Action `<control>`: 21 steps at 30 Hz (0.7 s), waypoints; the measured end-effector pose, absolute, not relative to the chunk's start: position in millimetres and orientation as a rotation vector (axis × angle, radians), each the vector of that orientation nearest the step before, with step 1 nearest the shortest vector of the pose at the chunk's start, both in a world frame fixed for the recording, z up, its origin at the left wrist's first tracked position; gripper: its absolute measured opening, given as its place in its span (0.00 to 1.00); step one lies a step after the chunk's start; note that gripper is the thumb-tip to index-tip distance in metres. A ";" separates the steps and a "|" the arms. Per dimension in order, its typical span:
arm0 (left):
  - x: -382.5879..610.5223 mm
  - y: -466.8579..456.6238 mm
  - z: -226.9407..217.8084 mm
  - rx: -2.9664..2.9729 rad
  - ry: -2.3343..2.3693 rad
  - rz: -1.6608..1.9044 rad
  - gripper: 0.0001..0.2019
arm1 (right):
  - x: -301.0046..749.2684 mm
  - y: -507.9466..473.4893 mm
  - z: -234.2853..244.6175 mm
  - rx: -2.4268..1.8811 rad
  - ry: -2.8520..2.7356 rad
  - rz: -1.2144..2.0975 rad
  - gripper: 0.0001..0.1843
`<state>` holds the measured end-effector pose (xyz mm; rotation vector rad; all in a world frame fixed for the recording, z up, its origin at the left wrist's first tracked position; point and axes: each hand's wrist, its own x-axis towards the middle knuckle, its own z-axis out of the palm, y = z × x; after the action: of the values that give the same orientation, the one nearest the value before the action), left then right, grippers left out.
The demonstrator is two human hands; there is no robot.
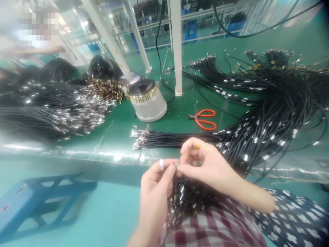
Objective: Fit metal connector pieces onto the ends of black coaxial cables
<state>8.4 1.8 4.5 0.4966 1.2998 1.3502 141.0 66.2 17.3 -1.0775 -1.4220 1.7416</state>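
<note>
My left hand (158,185) is closed, its thumb and forefinger pinching a black cable (174,199) just below its tip. At that tip sits a small silvery connector (176,162), partly hidden by the fingertips. My right hand (203,163) meets it from the right, with thumb and forefinger pressed at the connector; the other fingers are curled. A white band wraps my left forefinger, and something orange-yellow shows at a right finger. Under both hands, a bundle of black cables (190,195) with metal ends lies over my lap.
On the green table, red-handled scissors (205,120) lie beyond my hands, near a white round device (150,106) with a black top. Cable bundles (164,139) spread across the middle, right and left (77,109). White posts (177,51) rise behind. A blue stool (51,199) stands lower left; another person is upper left.
</note>
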 end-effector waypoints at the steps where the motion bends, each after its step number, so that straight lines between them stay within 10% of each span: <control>1: 8.5 1.4 6.3 0.514 1.305 1.342 0.08 | 141.1 66.6 17.8 -1.072 -1.417 1.747 0.15; 21: -2.4 -0.1 3.3 0.465 1.355 1.311 0.14 | 140.1 61.3 7.3 -0.960 -1.147 1.883 0.17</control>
<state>-2.4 -0.1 3.3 0.4650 1.3555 1.3111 140.1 61.3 7.3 -0.9601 -1.1467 1.8825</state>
